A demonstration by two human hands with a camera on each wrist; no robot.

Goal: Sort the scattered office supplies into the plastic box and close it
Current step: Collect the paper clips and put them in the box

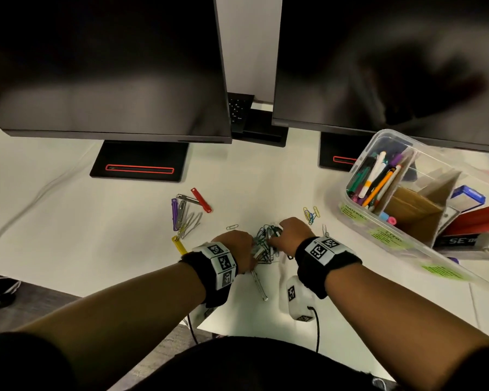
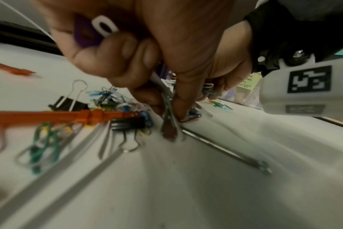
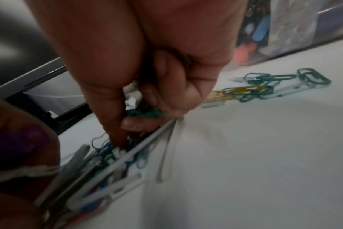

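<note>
Both hands meet over the heap of paper clips (image 1: 264,244) at the desk's (image 1: 68,221) near edge: the left hand (image 1: 235,249) curls round a fistful of fasteners, a purple strip (image 2: 84,33) tucked in its palm, while the right hand (image 1: 290,232) pinches green clips between thumb and fingers, seemingly raking the heap into one load. Looser fasteners (image 1: 188,211) and a small clip cluster (image 1: 311,214) lie apart. The plastic box (image 1: 359,221), open, lidless and half filled, stands close right, probably for a short carry.

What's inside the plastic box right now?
In the plastic box: pens at its left end, cardboard dividers, a blue item. The bottom is hidden.
</note>
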